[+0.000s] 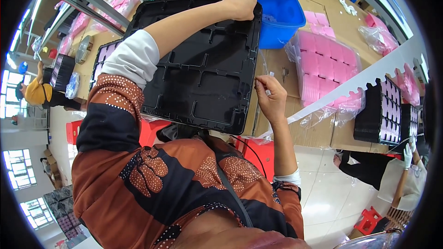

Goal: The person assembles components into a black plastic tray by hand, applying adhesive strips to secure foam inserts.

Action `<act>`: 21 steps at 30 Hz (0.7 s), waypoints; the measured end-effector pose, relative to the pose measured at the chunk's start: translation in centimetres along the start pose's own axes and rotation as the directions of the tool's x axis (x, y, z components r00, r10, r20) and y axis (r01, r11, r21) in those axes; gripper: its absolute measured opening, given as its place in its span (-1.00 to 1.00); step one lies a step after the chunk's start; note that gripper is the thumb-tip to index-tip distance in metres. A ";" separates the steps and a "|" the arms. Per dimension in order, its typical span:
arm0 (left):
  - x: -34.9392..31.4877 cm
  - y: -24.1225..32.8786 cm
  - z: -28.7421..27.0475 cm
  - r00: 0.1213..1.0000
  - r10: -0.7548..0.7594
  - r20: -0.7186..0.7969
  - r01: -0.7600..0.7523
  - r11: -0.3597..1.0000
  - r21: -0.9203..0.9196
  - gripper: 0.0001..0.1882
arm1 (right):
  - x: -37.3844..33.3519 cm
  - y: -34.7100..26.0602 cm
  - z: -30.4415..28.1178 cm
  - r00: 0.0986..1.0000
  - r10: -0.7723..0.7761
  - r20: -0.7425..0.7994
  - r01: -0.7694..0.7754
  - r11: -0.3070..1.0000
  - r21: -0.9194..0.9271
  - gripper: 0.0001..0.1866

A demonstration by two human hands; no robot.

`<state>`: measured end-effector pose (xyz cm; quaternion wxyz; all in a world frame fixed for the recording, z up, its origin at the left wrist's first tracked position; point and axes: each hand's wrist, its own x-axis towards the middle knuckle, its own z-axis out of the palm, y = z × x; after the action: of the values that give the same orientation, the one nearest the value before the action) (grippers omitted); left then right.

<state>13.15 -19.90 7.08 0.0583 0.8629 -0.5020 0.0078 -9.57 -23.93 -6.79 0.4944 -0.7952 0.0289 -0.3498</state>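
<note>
A large black plastic tray with molded square compartments lies in front of me, tilted slightly in the view. My left arm reaches across it, and my left hand is closed on its far right corner. Beside the tray's right rim, my right hand has thumb and forefinger pinched together at the edge. What sits between those fingertips, if anything, is too small to make out. A thin clear strip runs along the cardboard just beyond the right hand.
A blue plastic bin stands past the tray's far right corner. Pink foam trays in clear film lie to the right, with stacked black trays farther right. A pale toothed bar crosses there. Co-workers stand at far left and right.
</note>
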 end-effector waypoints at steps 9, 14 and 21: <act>-0.1 -1.7 0.8 0.993 -0.097 0.061 0.112 0.932 -0.344 -0.82 | -0.6 0.8 0.1 1.000 0.016 0.012 -0.015 0.999 -0.032 -0.90; 0.2 -3.0 1.5 0.993 -0.110 0.052 0.121 0.902 -0.414 -0.81 | -0.7 1.3 0.2 0.999 0.032 0.018 -0.032 0.999 -0.038 -0.91; -1.2 -4.3 1.1 0.987 -0.154 0.046 0.159 0.894 -0.418 -0.80 | -0.9 1.2 0.7 0.998 0.061 0.021 -0.060 0.997 -0.044 -0.91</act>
<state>16.27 -16.90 5.47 0.2402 0.8677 -0.4211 -0.1102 -9.47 -23.65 -8.47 0.4877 -0.8084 0.0550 -0.3250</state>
